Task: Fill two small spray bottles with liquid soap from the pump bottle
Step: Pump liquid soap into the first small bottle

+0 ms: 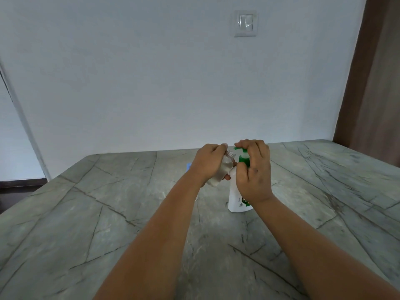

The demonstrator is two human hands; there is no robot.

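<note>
Far left, table: grey veined stone, a small blue object just visible behind the left wrist; identity not resolvable.

Left hand: grip wrapped round a small clear spray bottle, cap off, held tilted so the open neck points up and right toward the pump spout. Cloudy liquid visible in the lower part of the bottle; level judged partial, exact fill not readable.

Centre-right: white pump bottle standing upright on the table, green pump head, spout tip just above and beside the small bottle's neck. Contact between spout and neck not distinguishable.

Right hand: grip curled over the pump head from above, fingers on top, thumb side down along the green collar. Judged mid-dispensing into the first bottle.

Second spray bottle not identified in view.

Risks from here:
- Narrow neck, small target: slight drift of the left hand would send soap down the outside of the bottle and onto fingers.
- Soapy fingers would loosen the hold on a smooth, tilted bottle.
- Downward push off-axis could tip or skid the pump bottle, steadied only from the top.
- Overfilling likely if level goes unwatched behind the fingers.
</note>
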